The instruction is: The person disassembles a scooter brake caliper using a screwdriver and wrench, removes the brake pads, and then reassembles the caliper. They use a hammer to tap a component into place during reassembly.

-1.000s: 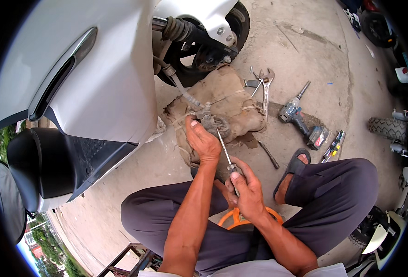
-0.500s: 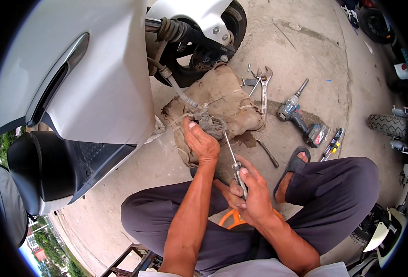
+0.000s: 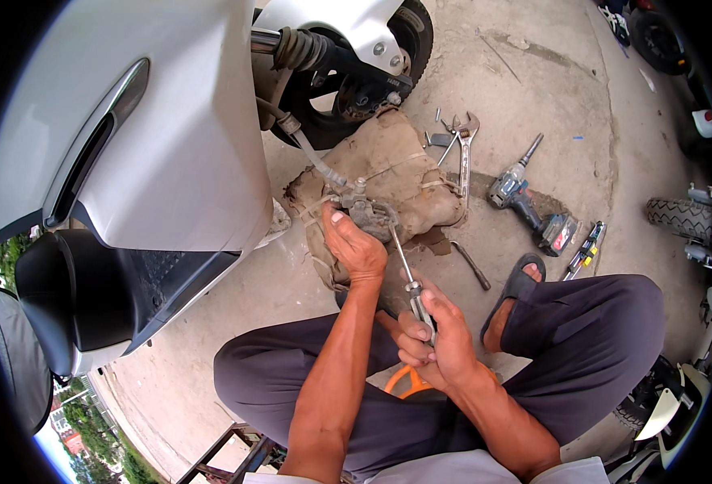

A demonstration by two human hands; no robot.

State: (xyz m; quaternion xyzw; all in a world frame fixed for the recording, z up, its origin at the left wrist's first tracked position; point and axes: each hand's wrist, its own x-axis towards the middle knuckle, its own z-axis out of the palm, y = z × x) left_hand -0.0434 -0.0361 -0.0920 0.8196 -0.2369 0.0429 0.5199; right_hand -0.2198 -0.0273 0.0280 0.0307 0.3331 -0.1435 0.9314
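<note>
The person's left hand [image 3: 358,248], at the centre of the frame, grips the lower left side of a grimy metal part [image 3: 366,211], its thumb against the part and the other fingers partly hidden. The right hand [image 3: 443,331], lower and to the right, is closed around the handle of a screwdriver [image 3: 407,266]. The shaft slants up and left, and its tip is at the right end of the metal part; the exact contact is too small to make out.

The metal part sits over a worn brown bundle [image 3: 412,202] tied with cord; what is inside the bundle cannot be told. A pale hose [image 3: 314,155] runs from the part's upper left toward the front wheel [image 3: 422,40] at the top of the frame. The white scooter body [image 3: 187,121] fills the upper left, with a black seat [image 3: 90,282] below it.

Right of the bundle, an adjustable wrench [image 3: 464,157] lies on the concrete floor [image 3: 549,105], just beside a small dark block [image 3: 439,139]. Farther right lies a power drill [image 3: 525,202] with a battery pack [image 3: 560,234] fitted in its base. Below the bundle's right edge is a dark metal bar [image 3: 473,268], near a sandal [image 3: 519,294] holding the person's foot.
</note>
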